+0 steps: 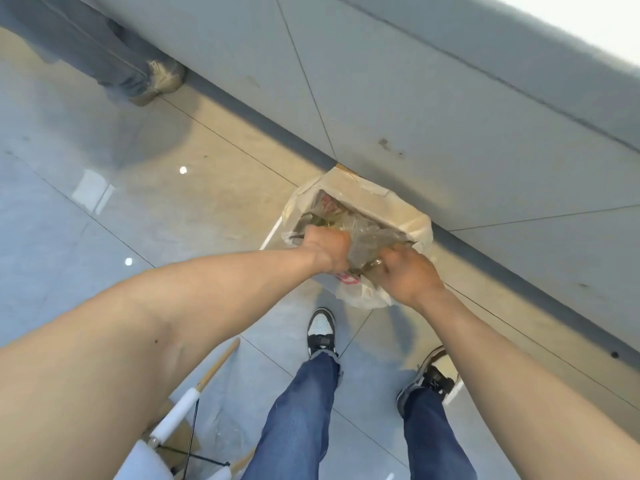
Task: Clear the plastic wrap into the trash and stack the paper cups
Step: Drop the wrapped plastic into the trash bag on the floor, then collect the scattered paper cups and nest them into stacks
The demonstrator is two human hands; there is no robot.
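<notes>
Plastic wrap, clear and crumpled, sits bunched in the mouth of the trash bin, and both hands are right on it. Left hand is curled into a fist over the near-left side of the wad, knuckles down into the opening. Right hand comes in from the other side, fingers bent and pinched on the wrap's near edge. The bin is a box-like thing lined with a pale plastic bag whose loose edge spills over the front, a bit of red print showing on it. There's other rubbish under the wrap, something with red lettering toward the back, though it's too blurred to name. The bin stands on the glossy tiled floor, pushed up against the grey wall. The person stands just short of it, jeans and black-and-white sneakers pointing at the bin. Off in the far left corner, another person's shoe and trouser leg. Down at the near left, a wooden handle with white foam rolls leans in.
</notes>
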